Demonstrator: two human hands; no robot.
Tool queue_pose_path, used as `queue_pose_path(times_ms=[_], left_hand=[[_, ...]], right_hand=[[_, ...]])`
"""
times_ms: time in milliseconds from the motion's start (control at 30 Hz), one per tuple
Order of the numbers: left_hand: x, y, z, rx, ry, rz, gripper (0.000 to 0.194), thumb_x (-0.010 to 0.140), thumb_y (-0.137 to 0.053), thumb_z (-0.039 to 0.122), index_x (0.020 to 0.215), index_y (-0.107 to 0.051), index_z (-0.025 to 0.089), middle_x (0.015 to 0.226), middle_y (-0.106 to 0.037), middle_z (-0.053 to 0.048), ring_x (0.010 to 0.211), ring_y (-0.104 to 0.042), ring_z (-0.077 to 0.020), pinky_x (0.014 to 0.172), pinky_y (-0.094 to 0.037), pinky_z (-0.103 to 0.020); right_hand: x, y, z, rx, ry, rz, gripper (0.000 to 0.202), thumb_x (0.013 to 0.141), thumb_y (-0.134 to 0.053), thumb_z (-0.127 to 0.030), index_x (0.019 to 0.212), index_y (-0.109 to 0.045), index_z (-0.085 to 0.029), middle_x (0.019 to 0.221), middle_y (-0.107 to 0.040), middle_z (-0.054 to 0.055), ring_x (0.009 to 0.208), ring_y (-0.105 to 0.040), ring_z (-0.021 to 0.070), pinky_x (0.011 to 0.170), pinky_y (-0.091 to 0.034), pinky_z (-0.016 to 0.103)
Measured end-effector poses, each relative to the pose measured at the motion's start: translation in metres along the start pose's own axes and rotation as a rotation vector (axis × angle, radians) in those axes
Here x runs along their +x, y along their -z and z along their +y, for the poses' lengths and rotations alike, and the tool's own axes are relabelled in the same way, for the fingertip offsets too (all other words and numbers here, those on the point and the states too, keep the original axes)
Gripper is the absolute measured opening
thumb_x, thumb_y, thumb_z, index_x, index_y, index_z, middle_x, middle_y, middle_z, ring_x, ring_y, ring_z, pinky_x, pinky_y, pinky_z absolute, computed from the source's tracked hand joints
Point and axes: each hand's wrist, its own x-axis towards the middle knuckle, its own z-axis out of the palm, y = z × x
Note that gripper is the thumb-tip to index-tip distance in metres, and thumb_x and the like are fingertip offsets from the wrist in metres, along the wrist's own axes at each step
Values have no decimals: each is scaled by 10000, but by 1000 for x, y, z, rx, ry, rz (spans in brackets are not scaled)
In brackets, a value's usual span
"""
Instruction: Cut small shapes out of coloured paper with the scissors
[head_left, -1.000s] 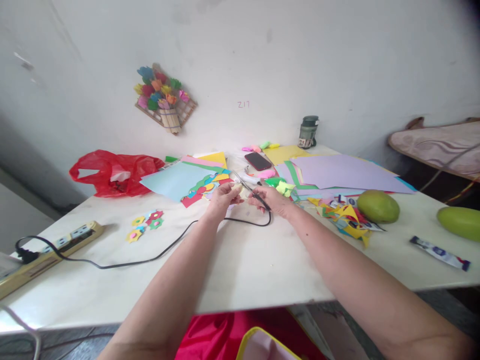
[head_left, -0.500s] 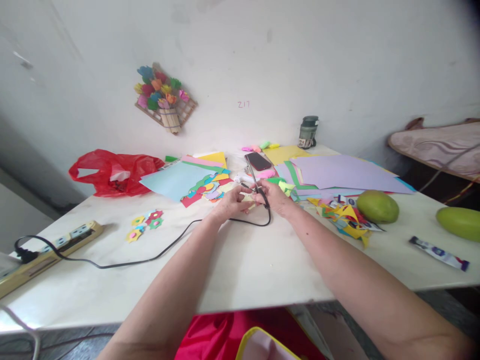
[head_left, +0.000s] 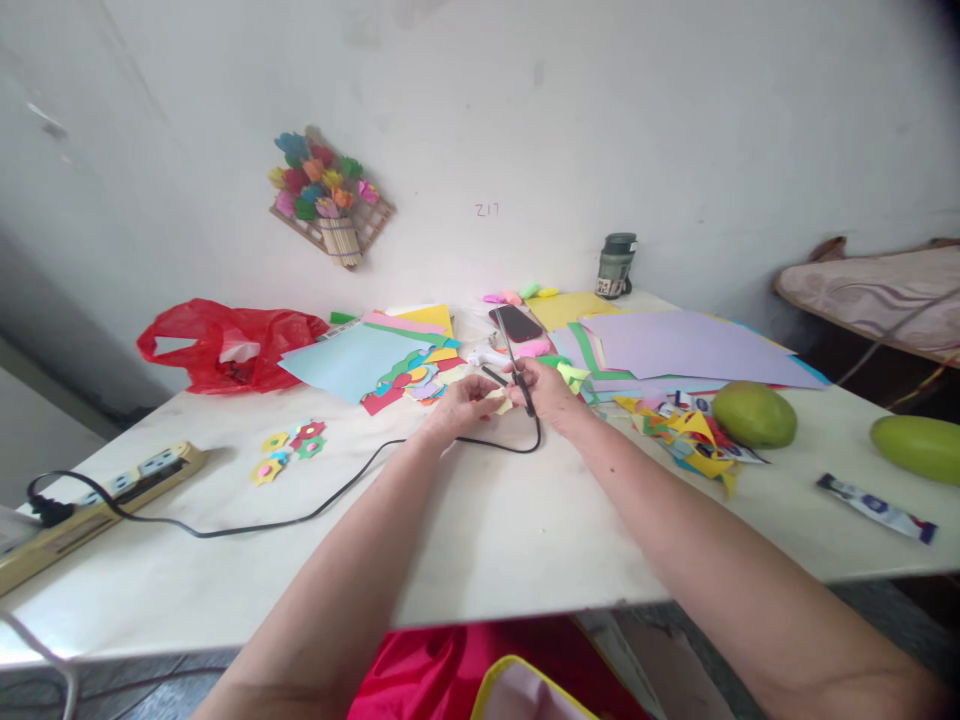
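My right hand (head_left: 546, 392) is closed around the black handle of a pair of scissors (head_left: 509, 341). One long metal blade points up and away, and a darker blade slants left toward my other hand. My left hand (head_left: 466, 405) pinches a small pale yellow piece of paper (head_left: 501, 402) just left of the scissors. Both hands are over the middle of the table, partly hiding what they hold. Beyond them lie a white glue gun (head_left: 486, 355) and a phone (head_left: 517, 323). A black cord (head_left: 360, 478) runs beneath my left wrist and loops up near the scissors' handle.
Paper flowers (head_left: 308, 437) and a power strip (head_left: 161, 462) sit left. Behind are a red plastic bag (head_left: 214, 350), blue paper (head_left: 345, 362) and cut scraps (head_left: 405, 380). Rightward lie purple sheets (head_left: 675, 340), yellow scraps (head_left: 701, 440), green fruit (head_left: 754, 414), a tube (head_left: 874, 507) and a bottle (head_left: 616, 265).
The scissors' upright blade has swung slightly right, away from the darker blade. My hands have drawn a little apart, with the paper still in my left fingers.
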Motion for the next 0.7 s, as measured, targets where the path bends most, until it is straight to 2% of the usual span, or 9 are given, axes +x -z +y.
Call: queue_pose_path(times_ms=[167,333,433,567,700], left_hand=[[0,3,-2,-11,65,1,417,617,-843,487,769,-628,163,675,-608,7,553,-572,-119,533,-441,-252],[2,2,-1,-19,26,49,412,578,-864,465,627,-585,165,590,-575,16,541,-545,-111,574,-461,-264],[4,2,-1,-35,11,95,420,546,-883,455,630,-598,158,588,-603,3,560,-567,-115,612,-493,-275],[5,2,-1,-117,-14,102,487,518,-895,502,652,-579,156,587,-624,2,567,-624,-126,630,-523,-274],[3,3,0,-190,4,80,565,524,-884,559,757,-538,178,592,-666,-14,517,-647,-156,562,-527,-277]], right_hand=[[1,-3,-1,-52,43,69,375,549,-636,-247,919,-602,-199,564,-548,-63,527,-512,126,515,-418,255],[1,-6,1,-40,25,84,378,563,-679,-264,929,-602,-213,582,-565,-52,537,-539,141,513,-448,261],[3,-7,4,-19,3,93,378,562,-682,-255,926,-594,-207,576,-563,-53,530,-554,145,516,-454,266],[4,-6,5,-28,3,78,379,560,-675,-231,930,-595,-207,573,-568,-59,523,-553,142,516,-441,263],[2,-5,2,-17,-4,77,362,554,-664,-185,911,-604,-201,551,-560,-67,507,-538,131,503,-414,247]])
